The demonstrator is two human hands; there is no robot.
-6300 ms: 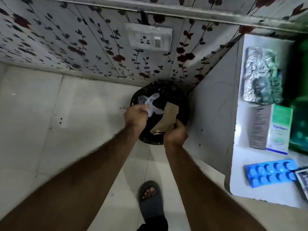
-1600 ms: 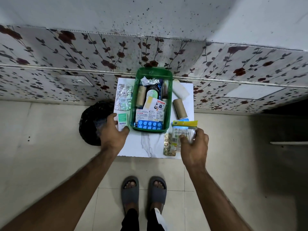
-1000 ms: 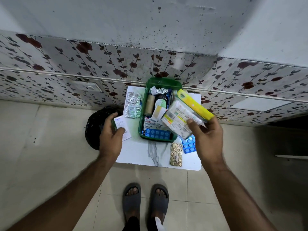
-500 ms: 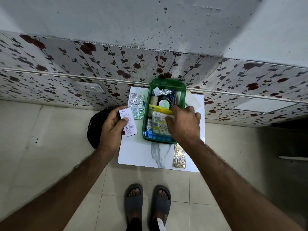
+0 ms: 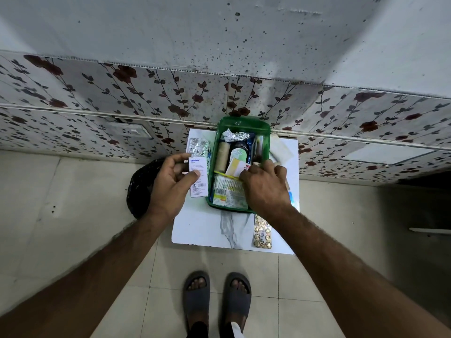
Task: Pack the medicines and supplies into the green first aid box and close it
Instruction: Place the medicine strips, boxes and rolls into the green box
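Observation:
The green first aid box (image 5: pixel 244 121) stands open on a small white table (image 5: pixel 202 228) against the wall. Inside lie a tan bandage roll (image 5: pixel 222 157), a dark bottle (image 5: pixel 240 148), crumpled foil (image 5: pixel 235 136) and a clear packet of swabs (image 5: pixel 227 193) on top at the near end. My left hand (image 5: pixel 170 189) holds a small white medicine carton (image 5: pixel 198 178) just left of the box. My right hand (image 5: pixel 266 189) rests over the box's right side with bent fingers touching the packet and a white-yellow card (image 5: pixel 235 167); its grip is hidden.
A silver blister strip (image 5: pixel 199 146) lies left of the box and a gold blister strip (image 5: pixel 262 231) at the table's near right. A blue strip's edge (image 5: pixel 291 197) shows beside my right wrist. A black bin (image 5: pixel 140 186) stands on the floor to the left.
My right hand carried the swab packet from the table's right into the box, where it now lies flat. My left hand lifted the white carton and holds it beside the box.

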